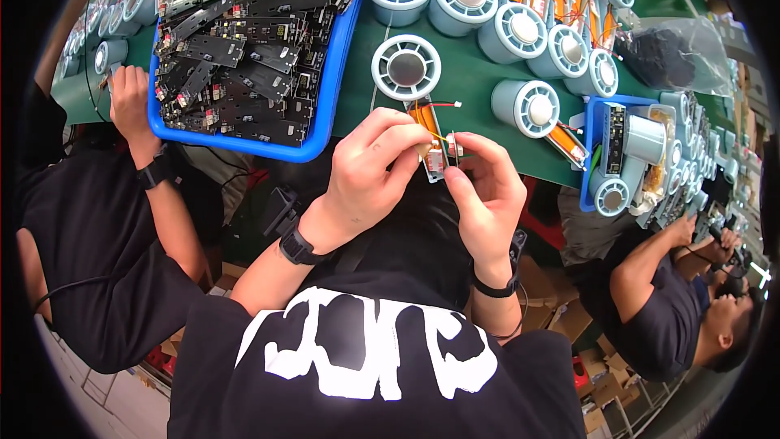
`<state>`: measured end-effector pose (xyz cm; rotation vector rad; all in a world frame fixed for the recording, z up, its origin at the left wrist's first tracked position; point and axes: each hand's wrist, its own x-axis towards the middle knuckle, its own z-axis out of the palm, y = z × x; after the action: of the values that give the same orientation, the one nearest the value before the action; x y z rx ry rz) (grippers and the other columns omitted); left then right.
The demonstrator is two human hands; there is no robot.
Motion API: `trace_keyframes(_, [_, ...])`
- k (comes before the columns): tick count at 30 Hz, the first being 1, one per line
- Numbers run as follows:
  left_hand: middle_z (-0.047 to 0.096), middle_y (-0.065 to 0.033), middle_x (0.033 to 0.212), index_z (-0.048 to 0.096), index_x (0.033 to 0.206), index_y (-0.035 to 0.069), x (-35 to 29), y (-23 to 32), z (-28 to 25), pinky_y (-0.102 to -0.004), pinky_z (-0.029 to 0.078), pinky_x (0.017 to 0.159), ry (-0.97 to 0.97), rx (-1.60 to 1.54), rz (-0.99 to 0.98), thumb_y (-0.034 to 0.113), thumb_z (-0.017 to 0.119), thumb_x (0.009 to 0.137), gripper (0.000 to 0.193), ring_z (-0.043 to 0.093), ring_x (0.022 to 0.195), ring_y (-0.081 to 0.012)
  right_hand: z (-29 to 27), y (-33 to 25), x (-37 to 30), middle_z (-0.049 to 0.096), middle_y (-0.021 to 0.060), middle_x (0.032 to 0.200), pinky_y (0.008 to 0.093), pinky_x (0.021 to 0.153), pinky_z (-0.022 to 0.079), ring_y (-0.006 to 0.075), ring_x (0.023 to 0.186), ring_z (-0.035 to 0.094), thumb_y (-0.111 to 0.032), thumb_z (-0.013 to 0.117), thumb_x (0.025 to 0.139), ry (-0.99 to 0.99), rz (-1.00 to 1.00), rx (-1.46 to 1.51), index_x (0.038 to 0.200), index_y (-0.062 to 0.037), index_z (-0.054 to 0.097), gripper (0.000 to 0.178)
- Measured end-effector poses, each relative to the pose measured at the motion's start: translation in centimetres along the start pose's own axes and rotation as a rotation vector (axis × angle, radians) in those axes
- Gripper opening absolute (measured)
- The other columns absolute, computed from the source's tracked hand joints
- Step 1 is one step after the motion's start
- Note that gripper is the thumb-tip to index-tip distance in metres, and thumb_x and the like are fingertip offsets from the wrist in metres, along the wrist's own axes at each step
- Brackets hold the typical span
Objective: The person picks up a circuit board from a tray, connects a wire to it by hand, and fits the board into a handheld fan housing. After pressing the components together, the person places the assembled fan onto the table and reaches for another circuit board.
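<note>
A light blue round housing with a spoked white rim and grey centre (pixel 406 67) stands at the table edge before me. From it an open strip with an orange battery (pixel 425 116) reaches toward me, between my hands. My left hand (pixel 370 171) is closed, thumb and forefinger pinching a thin yellow wire (pixel 439 137). Just right of it, my right hand (pixel 493 187) grips a narrow dark circuit board (pixel 453 159), seen nearly edge-on, with a pale connector near its top. A red lead with a small white plug (pixel 457 104) sticks out beyond the fingers.
A blue tray (pixel 327 106) heaped with black circuit boards sits at left. More light blue housings (pixel 465 0) with orange batteries line the far side. One housing (pixel 528 107) lies at right, near a blue bin (pixel 591 171). Co-workers' arms (pixel 166 203) show on both sides.
</note>
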<state>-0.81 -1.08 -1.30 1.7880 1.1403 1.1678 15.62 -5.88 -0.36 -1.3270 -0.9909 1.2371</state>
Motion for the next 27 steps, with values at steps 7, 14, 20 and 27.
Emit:
trace_keyframes(7, [0.066, -0.0110, 0.094, 0.069, 0.099, 0.001, 0.0, -0.4, 0.1, -0.0312, 0.053, 0.065, -0.019, 0.018, 0.074, -0.011, 0.072, 0.080, 0.022, 0.064, 0.078, -0.0226, 0.2, 0.6, 0.4, 0.068, 0.0143, 0.118, 0.0301, 0.089, 0.052, 0.0208, 0.107, 0.065, 0.013, 0.072, 0.079, -0.004, -0.158, -0.061, 0.117, 0.0010, 0.067, 0.040])
trace_keyframes(14, [0.067, -0.0098, 0.091, 0.070, 0.094, 0.001, 0.4, -0.2, -0.1, -0.0322, 0.053, 0.067, -0.023, 0.021, 0.051, -0.010, 0.073, 0.077, 0.021, 0.063, 0.078, -0.0240, -0.3, 1.4, 1.0, 0.069, 0.0167, 0.117, 0.0347, 0.094, 0.054, 0.0255, 0.110, 0.067, 0.016, 0.073, 0.077, -0.042, -0.314, -0.147, 0.114, 0.0018, 0.068, 0.040])
trace_keyframes(20, [0.068, -0.0081, 0.088, 0.071, 0.091, 0.003, 0.7, -0.2, -0.2, -0.0314, 0.051, 0.064, -0.002, 0.013, 0.041, -0.009, 0.074, 0.075, 0.020, 0.061, 0.077, -0.0230, -0.6, 1.4, 1.1, 0.065, 0.0194, 0.124, 0.0342, 0.096, 0.054, 0.0256, 0.115, 0.065, 0.020, 0.071, 0.079, -0.106, -0.346, -0.170, 0.120, 0.0042, 0.066, 0.044])
trace_keyframes(27, [0.068, -0.0061, 0.087, 0.072, 0.090, 0.005, 0.6, -0.4, 0.0, -0.0311, 0.048, 0.064, 0.050, 0.059, 0.105, -0.010, 0.074, 0.073, 0.023, 0.059, 0.075, -0.0216, -0.2, 1.1, 1.2, 0.070, 0.0176, 0.115, 0.0322, 0.086, 0.057, 0.0258, 0.103, 0.069, 0.016, 0.075, 0.075, -0.066, -0.316, -0.193, 0.116, 0.0012, 0.071, 0.043])
